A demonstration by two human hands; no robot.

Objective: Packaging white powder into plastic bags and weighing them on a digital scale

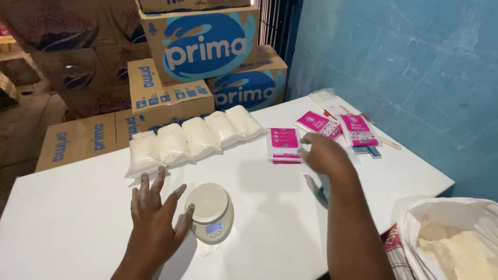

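**Hands at the scale and the pink packets**

Flour fills the open white sack (456,238) nearest, at the right. On the white tabletop (67,218), the left hand (153,207) lies flat, fingers (176,196) spread, thumb touching the round digital scale (210,211). Farther on, the right hand (324,153) hovers with fingers loosely open beside the pink packets (284,145). Five filled white bags (194,137) lie in a row beyond, before stacked cardboard boxes (202,46).

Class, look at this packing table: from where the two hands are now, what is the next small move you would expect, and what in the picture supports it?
Probably the right hand closes on the pink-and-white packet just under its fingers. It hovers open and empty over the packet, while the left hand rests flat beside the bare round scale, thumb at its edge.
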